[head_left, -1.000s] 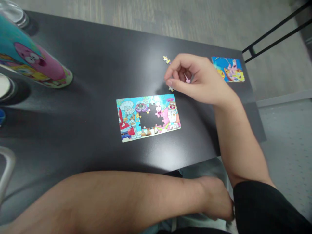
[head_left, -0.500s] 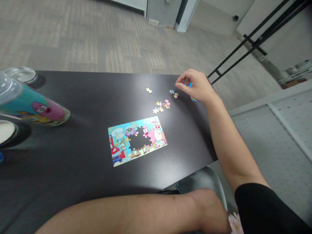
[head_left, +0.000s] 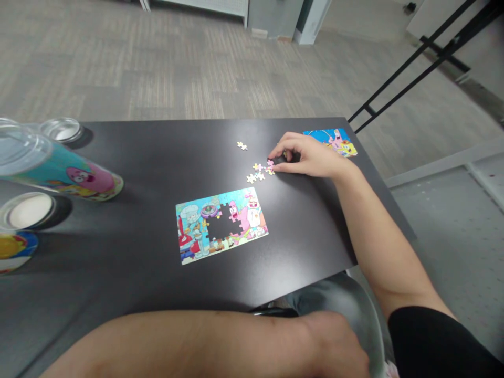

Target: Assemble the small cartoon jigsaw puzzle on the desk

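A partly assembled cartoon jigsaw puzzle (head_left: 252, 215) lies on the dark table, with a gap in its middle. Just behind it is a small cluster of loose puzzle pieces (head_left: 260, 177), pink, yellow and pale. My right hand (head_left: 309, 155) hovers at the cluster's right side, thumb and forefinger apart around a pink piece (head_left: 270, 163); contact is unclear. Its curled fingers partly cover other pieces. A picture card (head_left: 334, 142) shows beyond that wrist. My left hand (head_left: 340, 338) rests low by the table's front edge, its fingers hidden from view.
Another small group of pieces (head_left: 242, 145) lies farther back. On the left are a cartoon-printed canister (head_left: 82, 176), a metal lid (head_left: 62, 129), a round white-topped tin (head_left: 31, 211) and a colourful round lid (head_left: 18, 252). A black metal frame (head_left: 394, 94) stands past the table's right corner.
My right hand has come left and nearer from the picture card to the loose pieces, uncovering the card. The view has shifted slightly; my left hand stays low.
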Action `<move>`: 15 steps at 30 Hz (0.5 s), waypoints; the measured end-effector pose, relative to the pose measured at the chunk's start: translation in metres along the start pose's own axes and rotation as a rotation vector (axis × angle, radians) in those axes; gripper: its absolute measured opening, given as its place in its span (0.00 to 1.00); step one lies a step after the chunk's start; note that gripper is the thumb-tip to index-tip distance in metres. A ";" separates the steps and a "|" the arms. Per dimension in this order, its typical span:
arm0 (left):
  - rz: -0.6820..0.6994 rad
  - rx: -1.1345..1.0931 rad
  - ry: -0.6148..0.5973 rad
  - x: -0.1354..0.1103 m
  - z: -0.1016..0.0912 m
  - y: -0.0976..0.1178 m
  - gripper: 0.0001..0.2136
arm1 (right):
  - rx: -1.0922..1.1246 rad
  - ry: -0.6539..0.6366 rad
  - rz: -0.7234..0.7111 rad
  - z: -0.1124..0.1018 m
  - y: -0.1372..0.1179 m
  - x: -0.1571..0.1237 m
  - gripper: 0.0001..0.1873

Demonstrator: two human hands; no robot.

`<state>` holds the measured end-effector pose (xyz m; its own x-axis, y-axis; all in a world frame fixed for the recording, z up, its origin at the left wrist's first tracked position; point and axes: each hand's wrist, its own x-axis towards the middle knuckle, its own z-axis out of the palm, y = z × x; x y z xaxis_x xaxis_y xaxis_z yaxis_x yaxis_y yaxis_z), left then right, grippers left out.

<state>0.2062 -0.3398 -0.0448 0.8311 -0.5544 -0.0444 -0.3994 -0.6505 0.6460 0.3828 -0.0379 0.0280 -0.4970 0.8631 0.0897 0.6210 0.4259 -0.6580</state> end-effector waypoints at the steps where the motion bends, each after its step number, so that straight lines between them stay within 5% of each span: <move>1: -0.012 -0.021 -0.050 -0.005 -0.010 0.001 0.34 | 0.007 -0.002 0.001 0.000 -0.001 0.000 0.24; 7: 0.007 -0.233 -0.220 -0.029 -0.051 0.002 0.36 | 0.061 0.015 0.037 0.004 -0.011 -0.001 0.19; 15: -0.303 0.332 0.178 0.003 0.000 0.011 0.05 | 0.206 0.022 0.064 0.019 -0.020 -0.002 0.18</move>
<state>0.2048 -0.3488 -0.0376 0.9709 -0.2355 -0.0435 -0.2067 -0.9158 0.3443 0.3592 -0.0532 0.0269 -0.4459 0.8932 0.0581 0.5121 0.3078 -0.8019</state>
